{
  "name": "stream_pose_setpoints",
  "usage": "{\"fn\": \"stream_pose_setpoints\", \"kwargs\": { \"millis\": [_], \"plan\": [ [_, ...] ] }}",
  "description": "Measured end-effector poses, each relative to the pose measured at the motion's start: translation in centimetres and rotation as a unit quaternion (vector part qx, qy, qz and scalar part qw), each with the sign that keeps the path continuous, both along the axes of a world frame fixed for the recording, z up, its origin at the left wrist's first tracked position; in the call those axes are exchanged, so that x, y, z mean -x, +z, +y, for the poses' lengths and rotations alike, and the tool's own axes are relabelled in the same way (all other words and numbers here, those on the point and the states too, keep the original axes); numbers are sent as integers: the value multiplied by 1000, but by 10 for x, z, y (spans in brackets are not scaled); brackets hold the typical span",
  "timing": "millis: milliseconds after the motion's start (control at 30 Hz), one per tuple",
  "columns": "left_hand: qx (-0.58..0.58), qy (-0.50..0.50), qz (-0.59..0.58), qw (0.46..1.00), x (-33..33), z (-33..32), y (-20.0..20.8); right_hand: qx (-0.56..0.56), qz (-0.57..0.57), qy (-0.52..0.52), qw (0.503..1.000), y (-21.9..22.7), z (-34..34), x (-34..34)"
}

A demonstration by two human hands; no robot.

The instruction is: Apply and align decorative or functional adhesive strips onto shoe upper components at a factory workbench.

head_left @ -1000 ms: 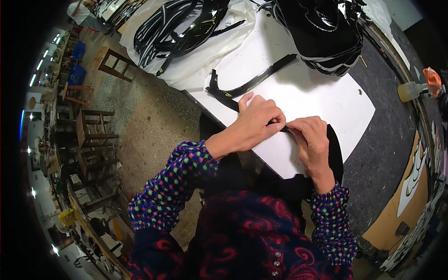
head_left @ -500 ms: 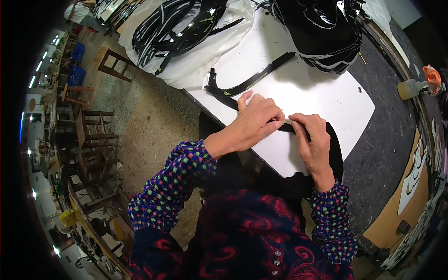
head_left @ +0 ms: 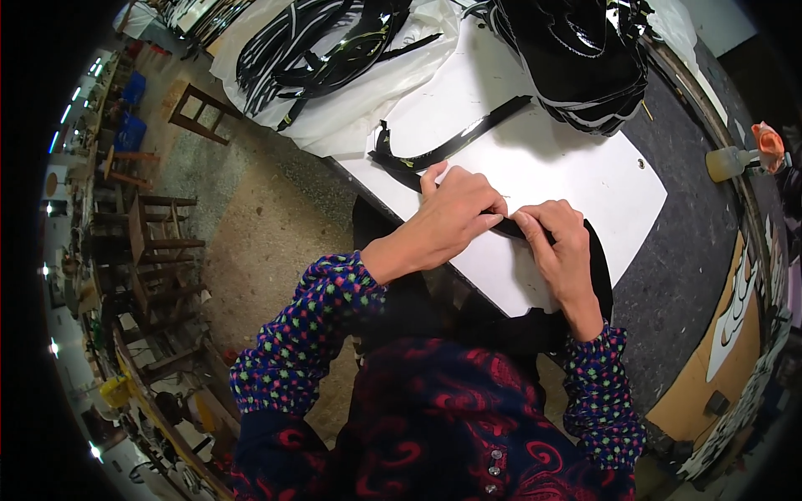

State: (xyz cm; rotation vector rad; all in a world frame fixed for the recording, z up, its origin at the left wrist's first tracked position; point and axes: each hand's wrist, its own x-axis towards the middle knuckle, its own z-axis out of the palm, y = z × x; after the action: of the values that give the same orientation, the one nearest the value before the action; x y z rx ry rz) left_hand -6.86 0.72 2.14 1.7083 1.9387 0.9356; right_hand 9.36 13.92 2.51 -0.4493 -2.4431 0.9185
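Note:
Both my hands pinch a long black strip (head_left: 511,227) over a white board (head_left: 614,179). My left hand (head_left: 458,207) has its thumb and fingertips closed on the strip, one finger raised. Close on its right, my right hand (head_left: 558,238) is closed on the same strip, the fingertips of both hands almost touching. One length of black material (head_left: 598,259) hangs in a curve beyond my right hand. Past my left hand, a shiny black band (head_left: 464,144) lies bent on the board; whether it joins the held strip is hidden.
A translucent plastic sheet (head_left: 334,134) bears a heap of glossy black strips (head_left: 313,50). Stacked black pieces with pale edges (head_left: 585,79) stand at the back. On the right are a dark tabletop (head_left: 660,259) and a bottle of yellowish liquid (head_left: 723,164). Wooden stools (head_left: 163,242) stand at left.
My right hand's fingertips have moved slightly left, closer to my left hand. The left hand keeps its hold, and the view has shifted a little.

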Motion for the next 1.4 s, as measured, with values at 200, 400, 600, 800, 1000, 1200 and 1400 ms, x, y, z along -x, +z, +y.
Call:
{"fn": "stream_pose_setpoints", "kwargs": {
  "millis": [200, 400, 600, 800, 1000, 1200, 1400],
  "plan": [
    [-20, 14, 8, 1000, -3, -2, -5, -14, -17, 25, 999, 0, 0, 3],
    [-29, 31, 18, 999, -5, 0, -9, -116, 9, 40, 992, -11, -5, 6],
    [-14, 26, 22, 999, -6, 1, -6, -120, 11, 47, 992, -8, -7, 8],
    [-31, 75, 1, 997, -4, 11, -1, 176, 38, -74, 981, -5, -1, 5],
    [-108, 144, 104, 978, -16, 10, 4, 81, 10, -77, 994, 5, 8, -13],
    [-151, 98, 34, 983, -30, -6, -11, -6, -22, -3, 1000, 9, 12, -18],
    [-109, 58, 162, 979, -34, -16, -12, 27, -39, 89, 995, 9, 22, 0]
  ]
}}
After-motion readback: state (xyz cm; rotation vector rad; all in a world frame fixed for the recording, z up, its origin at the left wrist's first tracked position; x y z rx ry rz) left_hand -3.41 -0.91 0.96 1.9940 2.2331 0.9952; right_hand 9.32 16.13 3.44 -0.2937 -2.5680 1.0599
